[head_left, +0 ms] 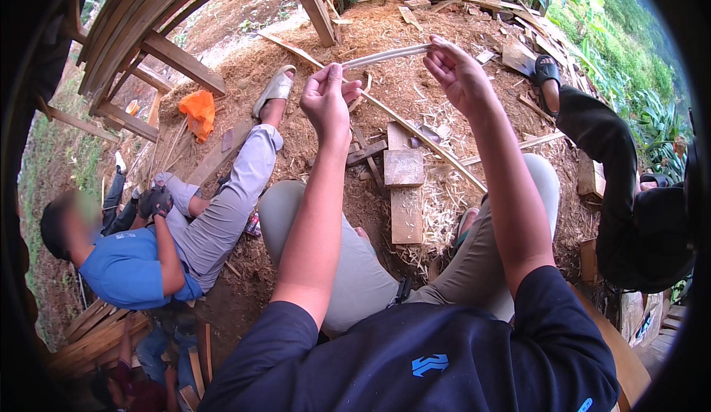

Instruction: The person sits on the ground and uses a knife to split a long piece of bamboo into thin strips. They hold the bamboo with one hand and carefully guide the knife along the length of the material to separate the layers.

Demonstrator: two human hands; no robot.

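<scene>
A thin, pale, slightly bowed strip (389,56), perhaps split bamboo, spans the space between my raised hands. My left hand (328,104) pinches its left end between thumb and fingers. At the other end, my right hand (458,75) grips it near the fingertips, with the lower fingers loosely curled. Beneath the strip, on the ground between my knees, lie a squared wood block (404,168) and a flat board (406,218). A long narrow wood strip (404,121) runs slantwise past them. Pale shavings (442,223) are scattered around.
A person in a blue shirt (126,267) sits at left, legs stretched toward an orange bag (198,114). Another person's dark-clad leg (603,134) reaches in at right. Timber framing (181,62) stands at upper left. More people and planks (100,338) are at lower left.
</scene>
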